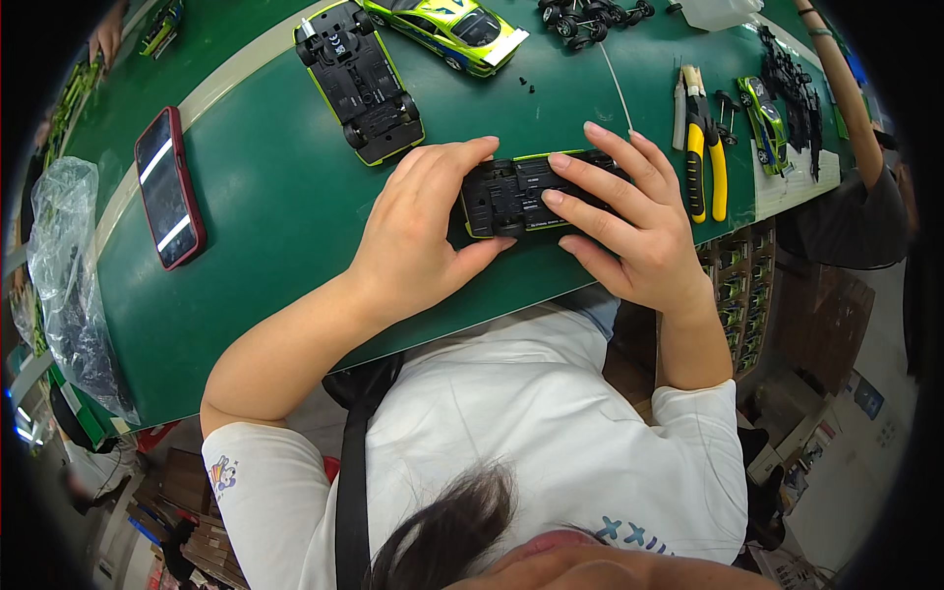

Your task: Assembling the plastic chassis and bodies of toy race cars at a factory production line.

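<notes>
Between the left fingers point(467, 155), the upturned toy car point(506, 195) sits clamped, right fingers point(602, 184) spread over it, apparently touching.

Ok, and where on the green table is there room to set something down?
The widest bare patch of the green table lies between the phone and the left hand, running down between the plastic bag and left forearm. It is crowded on the right by pliers, a small car and black parts, and farther away by an upturned car and wheel sets.
</notes>
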The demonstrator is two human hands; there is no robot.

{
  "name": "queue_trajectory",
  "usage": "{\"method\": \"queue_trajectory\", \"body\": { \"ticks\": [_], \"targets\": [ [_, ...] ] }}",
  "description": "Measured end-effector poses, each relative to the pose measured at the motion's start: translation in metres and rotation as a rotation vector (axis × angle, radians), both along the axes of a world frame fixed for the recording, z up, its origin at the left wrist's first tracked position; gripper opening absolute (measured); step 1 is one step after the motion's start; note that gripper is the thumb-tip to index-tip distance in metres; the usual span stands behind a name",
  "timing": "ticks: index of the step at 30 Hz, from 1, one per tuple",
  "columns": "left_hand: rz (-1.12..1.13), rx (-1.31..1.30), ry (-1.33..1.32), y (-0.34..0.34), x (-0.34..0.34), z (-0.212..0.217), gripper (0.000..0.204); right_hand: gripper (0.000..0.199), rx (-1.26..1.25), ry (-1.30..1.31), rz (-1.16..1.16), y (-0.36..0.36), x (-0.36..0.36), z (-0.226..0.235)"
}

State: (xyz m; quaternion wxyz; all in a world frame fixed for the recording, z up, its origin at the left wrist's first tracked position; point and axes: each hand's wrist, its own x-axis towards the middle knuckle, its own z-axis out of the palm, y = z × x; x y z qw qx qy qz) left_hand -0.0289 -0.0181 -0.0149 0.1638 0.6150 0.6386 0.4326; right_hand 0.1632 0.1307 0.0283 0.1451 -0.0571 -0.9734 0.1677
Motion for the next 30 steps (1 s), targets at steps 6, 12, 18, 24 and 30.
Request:
{"method": "queue_trajectory", "body": {
  "ticks": [6,12,18,24,30],
  "targets": [
    [-0.021,0.018,0.022,0.0014,0.0000,0.0006,0.078,0.037,0.040,0.023,-0.001,0.0024,0.0037,-0.0069],
    [-0.032,0.027,0.006,0.0018,-0.0003,0.0019,0.076,0.036,0.037,0.006,0.005,0.0019,0.0037,-0.0032],
    [-0.082,-0.033,0.102,0.0007,-0.0010,0.0062,0.063,0.037,0.014,0.020,0.001,0.0032,0.0038,-0.0051],
    [-0.109,-0.023,0.177,0.0004,-0.0004,0.0049,0.054,0.039,-0.047,0.033,-0.009,0.0018,0.0020,-0.0034],
    [-0.125,0.017,0.245,0.0021,-0.0005,0.0090,0.054,0.041,-0.100,0.130,-0.021,0.0046,0.0032,-0.0053]
  ]
}}
